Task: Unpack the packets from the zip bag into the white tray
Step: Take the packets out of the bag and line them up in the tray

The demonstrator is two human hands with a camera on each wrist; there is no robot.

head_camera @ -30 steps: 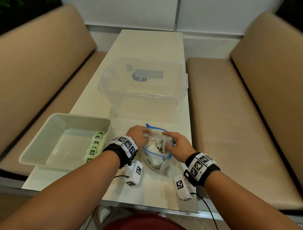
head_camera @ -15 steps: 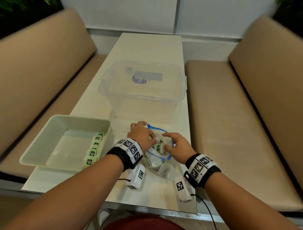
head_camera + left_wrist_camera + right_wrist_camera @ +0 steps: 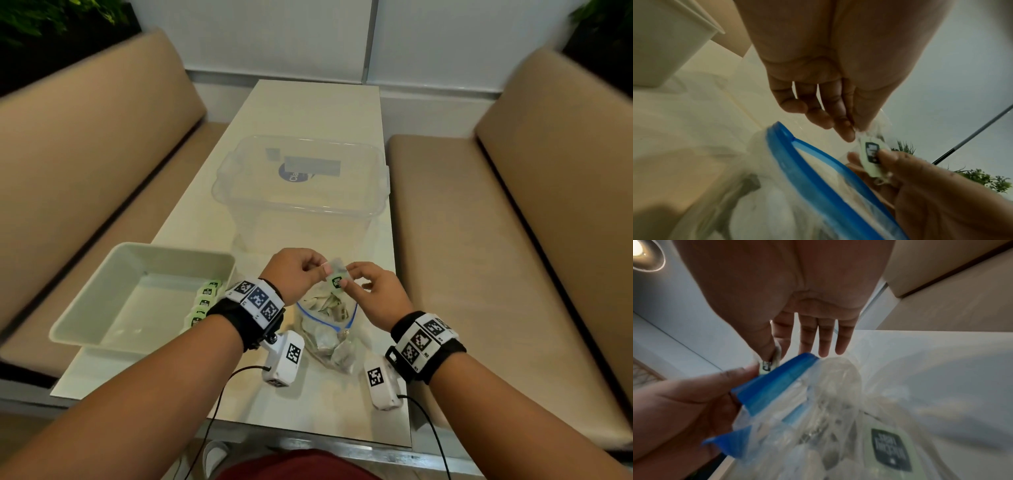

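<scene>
Both hands have lifted up out of the zip bag (image 3: 327, 329). One small green packet (image 3: 336, 281) is now above it, pinched by the left hand (image 3: 297, 274) and right hand (image 3: 378, 294). Next it must go left into the white tray (image 3: 85, 329), beside the packets there.

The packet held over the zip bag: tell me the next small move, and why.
Probably carry the packet left and set it in the white tray beside the row of packets there. Both the left hand and right hand pinch it, already clear of the zip bag.
</scene>
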